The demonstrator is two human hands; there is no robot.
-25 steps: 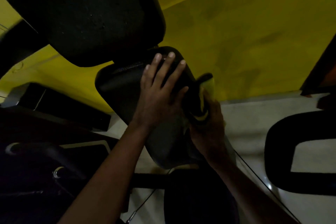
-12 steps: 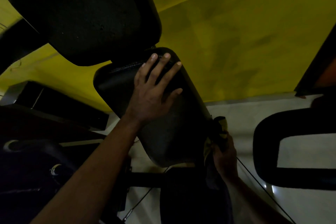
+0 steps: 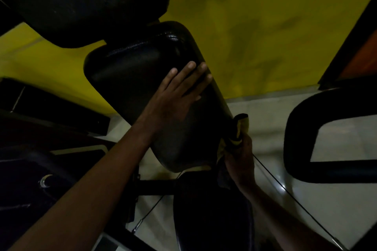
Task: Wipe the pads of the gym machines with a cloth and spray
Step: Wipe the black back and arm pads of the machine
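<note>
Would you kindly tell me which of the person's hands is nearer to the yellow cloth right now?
The right hand: it grips the yellow cloth beside the pad. The left hand lies flat on that pad, apart from the cloth.

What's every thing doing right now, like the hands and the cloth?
middle pad: tilted, shiny.
left hand: flat, fingers straight, resting on the middle pad.
cloth: bunched up, at the middle pad's right edge.
right hand: grips the cloth.
upper pad: untouched.
</note>
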